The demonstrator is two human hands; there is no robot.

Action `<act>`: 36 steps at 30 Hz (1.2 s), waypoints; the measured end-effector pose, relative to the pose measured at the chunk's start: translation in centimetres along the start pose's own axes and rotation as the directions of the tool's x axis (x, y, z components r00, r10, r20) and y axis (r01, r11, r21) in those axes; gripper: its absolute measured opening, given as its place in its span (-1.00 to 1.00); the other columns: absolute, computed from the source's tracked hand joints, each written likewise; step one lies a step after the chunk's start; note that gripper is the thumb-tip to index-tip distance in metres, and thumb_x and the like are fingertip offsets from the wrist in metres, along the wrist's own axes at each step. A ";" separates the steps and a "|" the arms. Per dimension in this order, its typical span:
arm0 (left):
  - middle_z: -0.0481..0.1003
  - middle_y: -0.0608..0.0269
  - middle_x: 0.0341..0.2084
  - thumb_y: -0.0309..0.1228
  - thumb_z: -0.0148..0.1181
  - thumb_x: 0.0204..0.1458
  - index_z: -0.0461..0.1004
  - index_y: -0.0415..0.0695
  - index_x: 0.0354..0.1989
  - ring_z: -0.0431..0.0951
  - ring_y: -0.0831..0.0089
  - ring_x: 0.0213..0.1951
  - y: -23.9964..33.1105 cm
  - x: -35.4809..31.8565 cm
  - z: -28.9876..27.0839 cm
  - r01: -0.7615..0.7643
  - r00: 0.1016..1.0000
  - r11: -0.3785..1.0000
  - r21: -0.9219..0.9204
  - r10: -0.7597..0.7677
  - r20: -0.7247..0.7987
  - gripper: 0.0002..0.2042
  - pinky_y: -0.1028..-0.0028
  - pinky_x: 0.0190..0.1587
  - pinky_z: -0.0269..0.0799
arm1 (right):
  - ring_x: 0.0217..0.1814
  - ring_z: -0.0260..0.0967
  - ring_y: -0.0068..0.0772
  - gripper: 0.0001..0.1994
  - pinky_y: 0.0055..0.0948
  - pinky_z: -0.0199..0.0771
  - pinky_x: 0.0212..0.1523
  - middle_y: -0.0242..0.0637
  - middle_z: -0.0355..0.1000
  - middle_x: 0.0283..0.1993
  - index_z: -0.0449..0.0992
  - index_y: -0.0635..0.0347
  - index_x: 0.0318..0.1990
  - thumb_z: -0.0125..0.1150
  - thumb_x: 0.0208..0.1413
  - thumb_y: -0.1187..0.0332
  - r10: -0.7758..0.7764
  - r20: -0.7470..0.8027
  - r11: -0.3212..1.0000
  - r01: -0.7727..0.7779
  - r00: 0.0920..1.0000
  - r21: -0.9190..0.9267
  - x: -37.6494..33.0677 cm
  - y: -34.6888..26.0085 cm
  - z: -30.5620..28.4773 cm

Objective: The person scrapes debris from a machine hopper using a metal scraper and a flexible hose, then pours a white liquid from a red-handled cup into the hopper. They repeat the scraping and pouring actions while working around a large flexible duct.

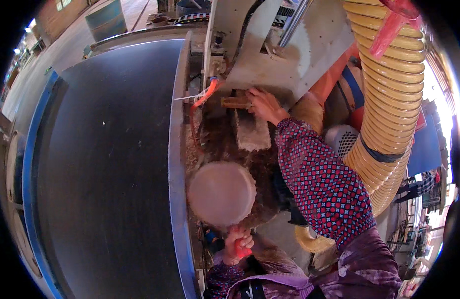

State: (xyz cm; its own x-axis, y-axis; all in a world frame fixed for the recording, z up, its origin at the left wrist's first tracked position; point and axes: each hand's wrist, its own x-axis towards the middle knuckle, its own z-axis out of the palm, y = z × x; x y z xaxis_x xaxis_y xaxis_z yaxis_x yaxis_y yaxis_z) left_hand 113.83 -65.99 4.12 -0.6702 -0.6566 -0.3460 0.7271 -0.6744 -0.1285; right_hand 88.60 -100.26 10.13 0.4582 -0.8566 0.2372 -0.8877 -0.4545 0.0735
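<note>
My right hand (267, 105) reaches forward to the base of the machine, its fingers closed at the end of a short brown wooden-looking bar (236, 102). Below that bar lies a pale, dusty rectangular block (253, 130). Close to my body, my left hand (238, 245) is wrapped round a red handle-like piece (243, 248). Just beyond that hand is a round, pale, dusty pan-like disc (222, 193). Whether the red piece joins the disc cannot be made out. Patterned sleeve covers cover both forearms.
A wide black conveyor belt (110, 169) with blue side rails runs along the left. The pale machine housing (289, 50) rises ahead. At right, a thick yellow ribbed hose (387, 89) curves down past a grey vented motor cover (341, 140). An orange-red tube (206, 94) hangs by the belt.
</note>
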 end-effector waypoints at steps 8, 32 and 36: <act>0.19 0.41 -0.67 -0.51 -0.02 -0.08 0.23 -0.06 -0.53 0.23 0.65 -0.71 0.2 1.0 0.9 0.039 0.998 0.999 -0.007 -0.039 0.050 -0.92 0.56 -0.57 0.18 | -0.02 0.23 -0.11 -0.50 -0.27 0.38 -0.11 -0.24 0.28 -0.11 0.36 0.29 -0.09 0.29 -0.29 0.33 0.079 0.034 0.996 -0.080 0.996 0.035 0.4 -1.0 0.0; 0.21 0.43 -0.65 -0.50 -0.04 -0.07 0.27 -0.06 -0.45 0.25 0.66 -0.69 0.9 1.5 -1.6 0.002 1.000 1.000 0.024 -0.003 0.018 -0.96 0.55 -0.58 0.16 | 0.02 0.21 -0.12 -0.57 -0.28 0.36 -0.07 -0.27 0.26 -0.06 0.37 0.24 -0.13 0.23 -0.29 0.40 0.030 0.190 0.999 -0.025 0.981 -0.029 1.1 -1.0 0.1; 0.22 0.42 -0.64 -0.48 -0.02 -0.07 0.29 -0.09 -0.44 0.24 0.65 -0.70 0.2 1.0 -2.0 0.005 1.000 0.999 -0.039 -0.005 0.018 -0.97 0.55 -0.57 0.18 | 0.02 0.21 -0.08 -0.58 -0.25 0.37 -0.10 -0.27 0.25 -0.04 0.37 0.22 -0.14 0.22 -0.26 0.37 0.012 0.136 0.999 -0.019 0.991 0.048 0.9 -0.4 0.8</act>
State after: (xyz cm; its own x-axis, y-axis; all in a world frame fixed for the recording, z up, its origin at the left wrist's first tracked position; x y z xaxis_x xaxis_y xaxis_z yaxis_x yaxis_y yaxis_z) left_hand 113.59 -66.12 1.92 -0.6761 -0.6593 -0.3288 0.7287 -0.6644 -0.1662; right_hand 89.39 -101.04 9.55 0.4490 -0.8874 0.1043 -0.8931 -0.4493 0.0221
